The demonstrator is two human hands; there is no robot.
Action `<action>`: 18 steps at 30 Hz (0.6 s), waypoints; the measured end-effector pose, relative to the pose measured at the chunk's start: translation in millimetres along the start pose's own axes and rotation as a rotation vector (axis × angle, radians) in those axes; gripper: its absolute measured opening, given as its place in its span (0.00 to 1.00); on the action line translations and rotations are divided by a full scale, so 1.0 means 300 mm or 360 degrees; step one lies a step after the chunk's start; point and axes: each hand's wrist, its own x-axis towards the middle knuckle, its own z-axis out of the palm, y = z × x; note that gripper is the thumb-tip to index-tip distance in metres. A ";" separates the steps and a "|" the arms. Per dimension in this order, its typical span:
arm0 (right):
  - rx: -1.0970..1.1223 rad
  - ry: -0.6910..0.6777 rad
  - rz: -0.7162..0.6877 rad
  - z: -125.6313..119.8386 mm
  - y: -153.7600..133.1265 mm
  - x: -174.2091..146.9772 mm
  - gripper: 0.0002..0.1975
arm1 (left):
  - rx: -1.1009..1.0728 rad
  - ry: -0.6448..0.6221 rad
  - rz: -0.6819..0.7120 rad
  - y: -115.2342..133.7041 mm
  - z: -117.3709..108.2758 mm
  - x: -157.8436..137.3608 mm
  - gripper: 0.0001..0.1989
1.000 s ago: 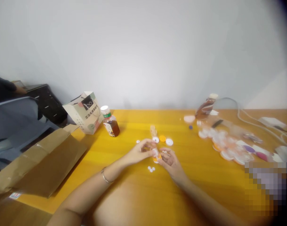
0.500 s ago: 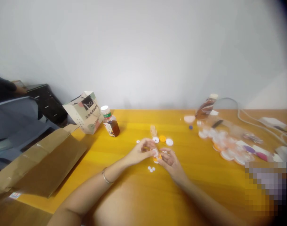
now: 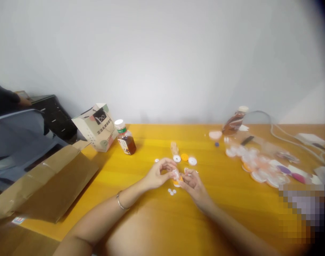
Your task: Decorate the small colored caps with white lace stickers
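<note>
Rounded orange piece point(image 3: 175, 182), translucent on top, is pinched between left hand point(image 3: 157, 175) and right hand point(image 3: 194, 186).

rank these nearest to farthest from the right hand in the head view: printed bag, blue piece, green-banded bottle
From the right hand:
1. Blue piece: beyond it, rightward.
2. Green-banded bottle: on the left, farther back.
3. Printed bag: left, past the bottle.
</note>
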 end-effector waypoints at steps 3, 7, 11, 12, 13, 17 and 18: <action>0.0016 0.0026 0.0024 -0.005 -0.003 0.003 0.16 | -0.0019 -0.0057 -0.0074 -0.004 -0.015 0.007 0.21; 0.0049 -0.0030 0.0096 -0.018 -0.011 0.007 0.16 | 0.0099 -0.0313 -0.0186 -0.014 -0.040 0.017 0.19; 0.0101 -0.0125 0.0123 -0.023 -0.003 0.007 0.16 | 0.0125 -0.0515 -0.0196 -0.021 -0.045 0.015 0.15; 0.0119 -0.0124 0.0131 -0.022 0.001 0.006 0.16 | 0.0124 -0.0514 -0.0183 -0.022 -0.043 0.013 0.15; 0.0146 -0.0114 0.0144 -0.019 0.005 0.005 0.16 | 0.0133 -0.0491 -0.0165 -0.023 -0.041 0.012 0.15; 0.0282 -0.0068 0.0246 -0.005 0.007 -0.003 0.14 | 0.0215 -0.0357 -0.0082 -0.021 -0.029 0.008 0.14; 0.0302 -0.0046 0.0248 -0.002 0.004 -0.004 0.14 | 0.0247 -0.0320 -0.0052 -0.020 -0.024 0.007 0.14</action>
